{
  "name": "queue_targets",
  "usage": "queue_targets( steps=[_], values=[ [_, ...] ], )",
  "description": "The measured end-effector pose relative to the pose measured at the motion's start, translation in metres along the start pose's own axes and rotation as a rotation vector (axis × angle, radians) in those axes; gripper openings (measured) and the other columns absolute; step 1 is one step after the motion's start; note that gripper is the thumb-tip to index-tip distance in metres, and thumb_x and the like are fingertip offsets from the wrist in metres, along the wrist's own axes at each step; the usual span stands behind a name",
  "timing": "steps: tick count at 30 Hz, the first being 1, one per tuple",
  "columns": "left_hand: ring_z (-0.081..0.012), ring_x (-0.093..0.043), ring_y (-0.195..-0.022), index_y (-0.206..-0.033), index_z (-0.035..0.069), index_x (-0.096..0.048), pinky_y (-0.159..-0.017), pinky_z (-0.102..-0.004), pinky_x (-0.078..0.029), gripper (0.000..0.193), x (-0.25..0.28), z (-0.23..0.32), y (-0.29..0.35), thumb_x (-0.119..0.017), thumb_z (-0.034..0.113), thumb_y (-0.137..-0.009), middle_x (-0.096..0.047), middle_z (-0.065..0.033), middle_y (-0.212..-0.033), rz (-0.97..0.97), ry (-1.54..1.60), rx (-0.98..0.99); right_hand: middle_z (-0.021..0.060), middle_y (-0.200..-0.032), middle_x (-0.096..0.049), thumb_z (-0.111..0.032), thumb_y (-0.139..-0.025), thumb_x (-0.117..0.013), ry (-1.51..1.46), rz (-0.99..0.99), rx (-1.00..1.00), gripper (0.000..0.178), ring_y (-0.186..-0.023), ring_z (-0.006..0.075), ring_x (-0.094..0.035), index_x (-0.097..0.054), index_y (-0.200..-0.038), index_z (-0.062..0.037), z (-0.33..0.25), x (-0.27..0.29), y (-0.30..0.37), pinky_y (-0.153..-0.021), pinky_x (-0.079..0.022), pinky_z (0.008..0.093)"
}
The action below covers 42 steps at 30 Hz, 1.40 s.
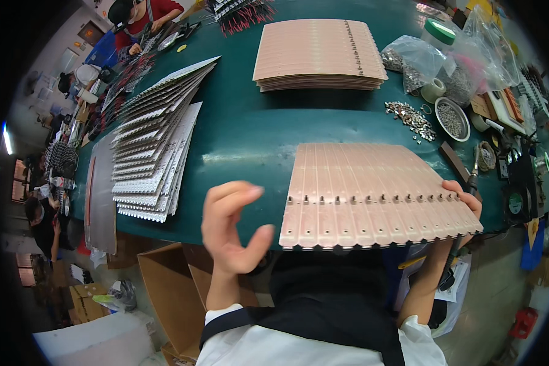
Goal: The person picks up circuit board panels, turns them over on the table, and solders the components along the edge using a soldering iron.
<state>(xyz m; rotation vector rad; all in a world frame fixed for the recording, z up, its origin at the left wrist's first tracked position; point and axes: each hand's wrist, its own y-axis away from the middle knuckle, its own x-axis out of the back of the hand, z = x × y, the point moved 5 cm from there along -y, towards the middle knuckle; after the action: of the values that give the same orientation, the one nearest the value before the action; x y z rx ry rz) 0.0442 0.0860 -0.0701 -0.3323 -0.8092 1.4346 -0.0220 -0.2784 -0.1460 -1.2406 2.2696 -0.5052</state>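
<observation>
A pale pink panel (pixel 360 177) of joined strips, with a row of small upright metal pins across it, lies at the near edge of the green table. My right hand (pixel 466 198) grips its right edge, thumb and fingers on the rim, the rest hidden beneath. To the panel's left, my left hand (pixel 235 226) is raised with fingers curved and thumb apart, holding nothing. A neat stack of similar pink panels (pixel 311 52) sits farther back. Off to the left lies a fanned pile of silvery panels (pixel 158 146) with notched edges.
Small metal parts (pixel 412 119) are heaped right of centre, beside a round metal bowl (pixel 452 119) of more parts. Behind them stand clear bags (pixel 418 52) and a green-lidded jar (pixel 439 32). A cardboard box (pixel 171 293) is below the table; a person (pixel 143 18) works across it.
</observation>
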Motion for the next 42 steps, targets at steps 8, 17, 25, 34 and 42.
queue_targets(
  steps=[8,17,25,34,42],
  values=[
    [-0.0147,-0.056,-0.072,-0.104,0.001,-0.067,-0.049,-0.0238,-0.034,0.042,-0.023,-0.013,-0.02,-0.071,0.001,-0.062,-0.066,-0.011,-0.095,-0.123,0.09,-0.141,0.0342,-0.114,-0.059,-0.027,-0.095,-0.06,-0.019,-0.056,0.03,0.033,-0.105,0.0335,-0.064,-0.047,-0.111,-0.0013,0.001,0.0,-0.01,-0.092,-0.053,0.0447],
    [-0.0153,-0.058,-0.072,-0.102,0.002,-0.07,-0.054,-0.0231,-0.04,0.039,-0.035,-0.012,-0.026,-0.073,0.001,-0.063,-0.068,-0.0091,-0.09,-0.085,0.183,-0.096,0.0306,-0.118,-0.06,-0.039,-0.097,-0.055,0.116,-0.073,0.009,0.043,-0.105,0.0309,-0.063,-0.048,-0.114,-0.0006,-0.003,0.004,-0.015,-0.092,-0.053,0.0426],
    [-0.017,-0.057,-0.068,-0.093,0.001,-0.072,-0.058,-0.0263,-0.04,0.028,-0.038,-0.021,-0.025,-0.077,0.007,-0.066,-0.07,-0.0117,-0.088,-0.086,0.219,-0.172,0.0276,-0.109,-0.065,-0.029,-0.092,-0.067,0.182,-0.004,-0.005,0.036,-0.098,0.0249,-0.065,-0.049,-0.106,-0.001,-0.017,-0.016,-0.018,-0.09,-0.051,0.0359],
    [-0.0155,-0.053,-0.064,-0.094,0.001,-0.07,-0.056,-0.0256,-0.036,0.031,-0.04,-0.02,-0.029,-0.08,0.015,-0.068,-0.069,-0.0117,-0.085,-0.064,0.175,-0.295,0.0248,-0.107,-0.066,-0.049,-0.084,-0.072,0.255,0.039,-0.02,0.06,-0.099,0.0244,-0.064,-0.051,-0.108,0.0012,-0.026,-0.023,-0.018,-0.09,-0.049,0.0348],
    [-0.0256,-0.053,-0.096,-0.113,-0.002,-0.06,-0.08,-0.0357,-0.041,0.077,0.01,0.015,-0.033,-0.063,0.063,-0.071,-0.056,-0.0185,-0.113,-0.06,0.301,-0.232,0.0249,-0.107,-0.066,-0.037,-0.089,-0.07,0.228,0.03,0.001,0.047,-0.099,0.0247,-0.065,-0.05,-0.107,0.0022,-0.028,-0.026,-0.017,-0.09,-0.049,0.0346]
  ],
)
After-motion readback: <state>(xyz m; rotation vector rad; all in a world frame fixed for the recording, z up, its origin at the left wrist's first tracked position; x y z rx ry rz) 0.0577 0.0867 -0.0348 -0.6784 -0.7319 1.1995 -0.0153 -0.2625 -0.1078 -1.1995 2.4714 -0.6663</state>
